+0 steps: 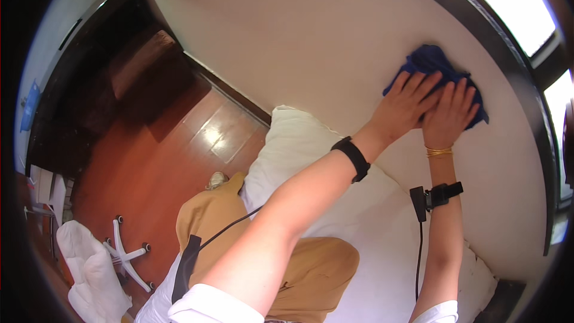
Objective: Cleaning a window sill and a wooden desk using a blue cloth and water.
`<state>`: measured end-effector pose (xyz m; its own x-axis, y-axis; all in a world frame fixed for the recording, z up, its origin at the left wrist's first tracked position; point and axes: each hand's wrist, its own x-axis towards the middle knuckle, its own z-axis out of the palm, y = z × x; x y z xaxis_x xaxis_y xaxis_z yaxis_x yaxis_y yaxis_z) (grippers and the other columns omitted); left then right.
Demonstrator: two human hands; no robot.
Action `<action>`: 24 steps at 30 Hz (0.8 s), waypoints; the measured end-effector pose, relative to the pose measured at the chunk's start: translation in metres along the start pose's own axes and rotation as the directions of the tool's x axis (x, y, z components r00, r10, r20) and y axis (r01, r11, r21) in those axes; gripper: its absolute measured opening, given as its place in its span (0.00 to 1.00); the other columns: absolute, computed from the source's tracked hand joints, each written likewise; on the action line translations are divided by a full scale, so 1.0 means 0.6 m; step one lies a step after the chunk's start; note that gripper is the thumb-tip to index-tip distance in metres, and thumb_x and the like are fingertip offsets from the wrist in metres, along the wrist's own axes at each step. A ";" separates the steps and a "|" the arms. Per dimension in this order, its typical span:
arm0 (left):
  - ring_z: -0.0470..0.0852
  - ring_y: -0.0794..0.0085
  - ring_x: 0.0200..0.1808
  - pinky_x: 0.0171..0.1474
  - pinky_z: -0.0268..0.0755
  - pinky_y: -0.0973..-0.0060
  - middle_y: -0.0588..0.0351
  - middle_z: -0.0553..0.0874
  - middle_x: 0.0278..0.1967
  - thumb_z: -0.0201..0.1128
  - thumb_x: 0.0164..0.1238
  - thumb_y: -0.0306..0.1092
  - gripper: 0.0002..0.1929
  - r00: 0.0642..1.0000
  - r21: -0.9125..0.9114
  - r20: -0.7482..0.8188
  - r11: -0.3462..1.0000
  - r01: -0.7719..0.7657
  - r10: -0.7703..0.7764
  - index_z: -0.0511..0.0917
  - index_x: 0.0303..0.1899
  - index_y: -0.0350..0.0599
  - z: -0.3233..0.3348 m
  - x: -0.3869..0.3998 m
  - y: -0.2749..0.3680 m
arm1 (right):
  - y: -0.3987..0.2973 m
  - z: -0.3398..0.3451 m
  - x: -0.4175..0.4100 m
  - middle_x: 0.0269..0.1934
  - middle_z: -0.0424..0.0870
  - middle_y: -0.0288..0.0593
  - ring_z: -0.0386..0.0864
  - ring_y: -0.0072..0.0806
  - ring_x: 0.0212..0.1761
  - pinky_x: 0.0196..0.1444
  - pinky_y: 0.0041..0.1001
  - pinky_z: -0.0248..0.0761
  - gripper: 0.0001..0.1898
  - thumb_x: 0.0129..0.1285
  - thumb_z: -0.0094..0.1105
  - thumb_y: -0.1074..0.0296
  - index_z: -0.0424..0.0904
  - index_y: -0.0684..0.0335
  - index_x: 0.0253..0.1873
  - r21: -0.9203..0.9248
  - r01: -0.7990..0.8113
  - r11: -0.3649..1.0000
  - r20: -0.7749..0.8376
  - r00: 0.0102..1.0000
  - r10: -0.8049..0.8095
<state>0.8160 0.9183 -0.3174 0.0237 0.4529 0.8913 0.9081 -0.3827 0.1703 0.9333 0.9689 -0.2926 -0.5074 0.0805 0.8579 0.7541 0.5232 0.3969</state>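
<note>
A dark blue cloth (428, 56) lies flat against the pale wall (314, 31), below the dark window sill. My left hand (408, 103) presses on its left part, palm down with the fingers spread. Beside it, my right hand (450, 110) presses on the cloth's right part, and the two hands touch or overlap at the thumbs. Neither hand's fingers are closed around the cloth. Each forearm wears a black strap with a cable.
Under my arms is a bed with white bedding (296, 143), along the wall. A dark sill (506, 49) curves under the window. At left are a red-brown floor (130, 179), dark furniture (89, 98) and a wheeled chair base (123, 253) beside a white cloth-covered thing (92, 269).
</note>
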 end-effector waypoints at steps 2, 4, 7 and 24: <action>0.60 0.58 0.61 0.64 0.50 0.58 0.52 0.63 0.63 0.63 0.49 0.48 0.33 0.999 0.013 -0.039 0.999 -0.034 0.034 0.66 0.59 0.52 0.020 -0.012 -0.008 | -0.002 0.003 -0.001 0.64 0.64 0.47 0.58 0.45 0.67 0.67 0.48 0.41 0.21 0.68 0.36 0.59 0.63 0.59 0.63 -0.060 0.032 0.998 -0.082 0.996 -0.037; 0.60 0.59 0.61 0.64 0.50 0.58 0.53 0.64 0.62 0.62 0.48 0.48 0.31 0.996 0.073 -0.080 0.997 -0.019 0.025 0.68 0.57 0.53 0.028 -0.025 -0.014 | -0.016 0.012 -0.018 0.64 0.64 0.47 0.58 0.45 0.67 0.67 0.47 0.41 0.21 0.67 0.37 0.59 0.63 0.58 0.63 -0.033 0.028 0.999 -0.034 0.999 -0.029; 0.59 0.59 0.62 0.65 0.48 0.57 0.53 0.65 0.61 0.61 0.49 0.49 0.29 0.988 0.046 0.141 0.997 0.056 -0.062 0.70 0.55 0.52 0.036 -0.086 -0.023 | -0.038 0.030 -0.075 0.64 0.64 0.45 0.58 0.43 0.67 0.67 0.45 0.43 0.22 0.65 0.39 0.60 0.63 0.55 0.63 -0.001 0.081 0.997 0.045 0.996 -0.081; 0.43 0.31 0.66 0.63 0.38 0.40 0.28 0.45 0.65 0.65 0.49 0.53 0.44 0.975 0.114 0.065 0.972 0.203 -0.211 0.57 0.61 0.31 0.001 -0.079 -0.096 | -0.098 -0.025 -0.113 0.65 0.62 0.45 0.56 0.42 0.68 0.68 0.46 0.41 0.25 0.58 0.52 0.65 0.66 0.53 0.62 0.316 0.021 0.949 0.397 0.905 -0.152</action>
<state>0.7626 0.9194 -0.3697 -0.1416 0.5750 0.8058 0.9357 -0.1880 0.2986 0.9294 0.9199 -0.3692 -0.7398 0.3303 0.5861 0.5729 0.7661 0.2914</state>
